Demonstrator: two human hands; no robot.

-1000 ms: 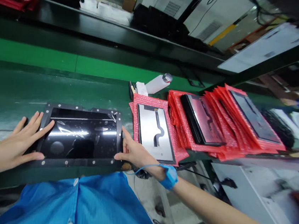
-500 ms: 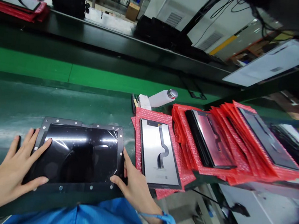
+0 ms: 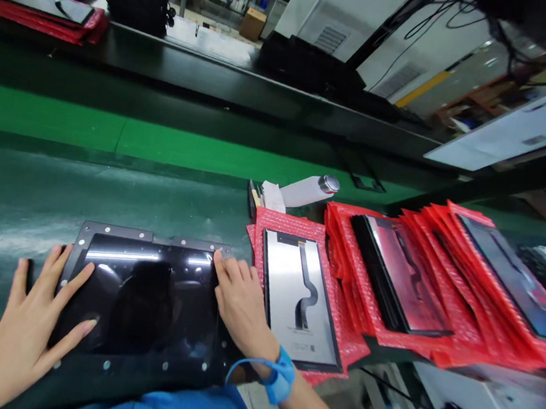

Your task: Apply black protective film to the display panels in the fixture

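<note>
A black tablet-like screen panel (image 3: 145,302) lies flat in a dark frame (image 3: 126,233) with small round silvery dots along its border. My left hand (image 3: 41,317) is open, fingers spread, resting over the frame's left edge and the screen's left side. At the top right corner my right hand (image 3: 243,302) is closed, one digit touching the corner and the other fingers curled. What lies under those fingers, if anything, is hidden. A blue band (image 3: 281,378) circles the right wrist. Just right of that hand, a silver-backed display panel (image 3: 288,284) with a dark ribbon cable rests on red bubble wrap (image 3: 261,223).
Red bubble-wrap sleeves (image 3: 342,238) and a stack of dark panels (image 3: 392,275) stand to the right. Behind the silver panel lies a white bottle (image 3: 308,192) with a metal cap. More red sleeves (image 3: 76,31) sit on the rear shelf at left.
My right hand has moved from the frame's right side up to its top right corner, and its fingers have curled. My left hand stays in place. The view has shifted slightly.
</note>
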